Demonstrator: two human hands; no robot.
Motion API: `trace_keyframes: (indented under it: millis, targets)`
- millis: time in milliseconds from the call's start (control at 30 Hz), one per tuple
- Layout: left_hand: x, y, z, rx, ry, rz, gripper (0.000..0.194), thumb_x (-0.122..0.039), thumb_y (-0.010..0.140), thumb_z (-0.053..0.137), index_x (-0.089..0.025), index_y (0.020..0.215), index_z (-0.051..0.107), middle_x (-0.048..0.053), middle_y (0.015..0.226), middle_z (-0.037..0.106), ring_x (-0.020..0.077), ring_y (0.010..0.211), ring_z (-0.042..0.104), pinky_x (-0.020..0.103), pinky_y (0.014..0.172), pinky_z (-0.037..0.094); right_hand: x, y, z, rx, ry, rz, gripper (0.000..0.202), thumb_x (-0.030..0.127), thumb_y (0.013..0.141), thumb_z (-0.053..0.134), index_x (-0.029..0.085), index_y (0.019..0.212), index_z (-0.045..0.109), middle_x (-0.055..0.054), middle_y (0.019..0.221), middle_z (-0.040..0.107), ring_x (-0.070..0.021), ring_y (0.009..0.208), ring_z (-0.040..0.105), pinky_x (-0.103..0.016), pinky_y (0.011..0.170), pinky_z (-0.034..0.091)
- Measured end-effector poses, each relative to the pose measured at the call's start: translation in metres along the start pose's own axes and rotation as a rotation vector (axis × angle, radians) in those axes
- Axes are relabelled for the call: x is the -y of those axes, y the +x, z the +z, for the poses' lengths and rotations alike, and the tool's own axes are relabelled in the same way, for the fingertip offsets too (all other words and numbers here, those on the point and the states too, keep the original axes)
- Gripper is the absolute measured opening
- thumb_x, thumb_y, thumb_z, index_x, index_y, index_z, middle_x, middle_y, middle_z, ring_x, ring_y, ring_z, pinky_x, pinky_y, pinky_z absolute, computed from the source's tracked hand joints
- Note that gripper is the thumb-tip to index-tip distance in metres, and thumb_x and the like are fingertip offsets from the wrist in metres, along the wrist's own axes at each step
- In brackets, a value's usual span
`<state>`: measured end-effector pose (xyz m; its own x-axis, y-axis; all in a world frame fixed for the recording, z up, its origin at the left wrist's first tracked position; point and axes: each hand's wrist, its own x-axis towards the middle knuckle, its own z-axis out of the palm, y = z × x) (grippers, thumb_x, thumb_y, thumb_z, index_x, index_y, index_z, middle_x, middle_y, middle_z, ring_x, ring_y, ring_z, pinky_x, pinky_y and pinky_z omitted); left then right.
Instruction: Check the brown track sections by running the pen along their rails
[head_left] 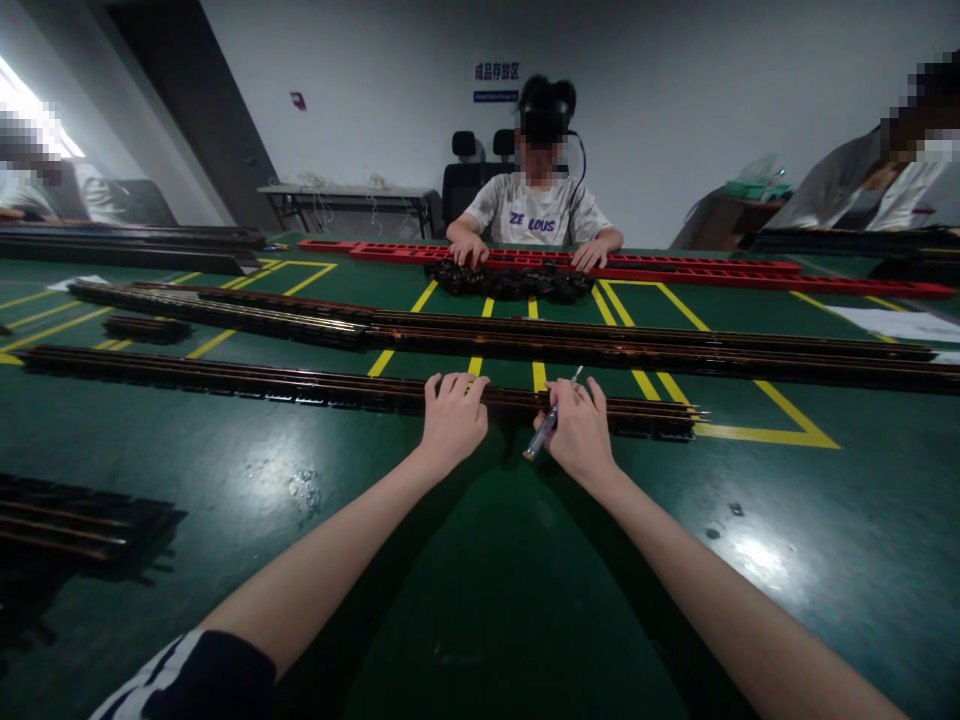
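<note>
Head view: left hand, right hand with screwdriver, apart along rail edge.

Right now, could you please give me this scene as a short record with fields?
left hand: fingers on the near dark rail, left hand
right hand: slim pen-like tool in its fingers, right hand at the same rail
near dark rail: long, lying crosswise
beyond it: longer dark rails
across the table: person in a light shirt, both hands by red rails and a dark cluster of parts
table: green, with yellow lines
</note>
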<state>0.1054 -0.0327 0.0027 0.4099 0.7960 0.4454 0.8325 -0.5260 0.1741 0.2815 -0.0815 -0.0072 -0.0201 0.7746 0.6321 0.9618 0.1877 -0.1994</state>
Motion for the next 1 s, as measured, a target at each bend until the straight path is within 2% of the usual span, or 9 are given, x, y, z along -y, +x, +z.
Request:
trace_keyframes:
  millis: [233,433,700,867,1000]
  targets:
    - [-0.001,0.0001,-0.0021,0.0,-0.007,0.001,0.04,-0.013,0.085,0.039,-0.022,0.117,0.061,0.008,0.118,0.065,0.025,0.116,0.053,0.049,0.107,0.03,0.003,0.0002,-0.0004,0.014,0.013,0.004,0.028,0.003,0.065,0.043,0.024,0.084,0.042,-0.007,0.083,0.064,-0.0269,0.088,0.06,-0.053,0.108,0.03]
    - [-0.0007,0.0,-0.0024,0.002,-0.012,-0.001,0.039,-0.012,0.085,0.039,-0.021,0.116,0.061,0.008,0.119,0.065,0.0246,0.117,0.054,0.049,0.108,0.03,-0.0017,-0.0008,-0.0025,0.006,-0.086,0.05,0.028,-0.002,0.066,0.04,0.023,0.079,0.042,-0.01,0.084,0.065,-0.0278,0.091,0.058,-0.049,0.102,0.036]
    - [-0.0004,0.0,-0.0025,-0.004,-0.001,-0.008,0.04,-0.01,0.084,0.039,-0.022,0.114,0.062,0.008,0.117,0.066,0.0249,0.116,0.054,0.049,0.107,0.03,0.0027,-0.0022,-0.0022,0.03,-0.025,-0.052,0.024,0.008,0.066,0.05,0.022,0.085,0.046,-0.01,0.092,0.065,-0.028,0.093,0.059,-0.046,0.102,0.035]
    - [0.0001,0.0003,-0.0008,-0.008,0.0,-0.007,0.04,-0.009,0.083,0.04,-0.023,0.113,0.062,0.007,0.116,0.066,0.0248,0.115,0.055,0.049,0.107,0.03,0.0009,-0.0012,-0.0005,0.022,-0.016,-0.029,0.014,0.017,0.075,0.05,0.022,0.087,0.048,-0.01,0.089,0.065,-0.0289,0.093,0.058,-0.048,0.1,0.036]
    - [0.0004,-0.0001,-0.0009,-0.014,-0.004,-0.003,0.041,-0.009,0.083,0.039,-0.023,0.113,0.062,0.007,0.116,0.066,0.0246,0.115,0.054,0.048,0.107,0.03,0.0021,-0.0002,0.0002,0.021,-0.059,0.001,0.011,0.015,0.075,0.049,0.022,0.084,0.048,-0.01,0.089,0.066,-0.0292,0.092,0.058,-0.047,0.098,0.036]
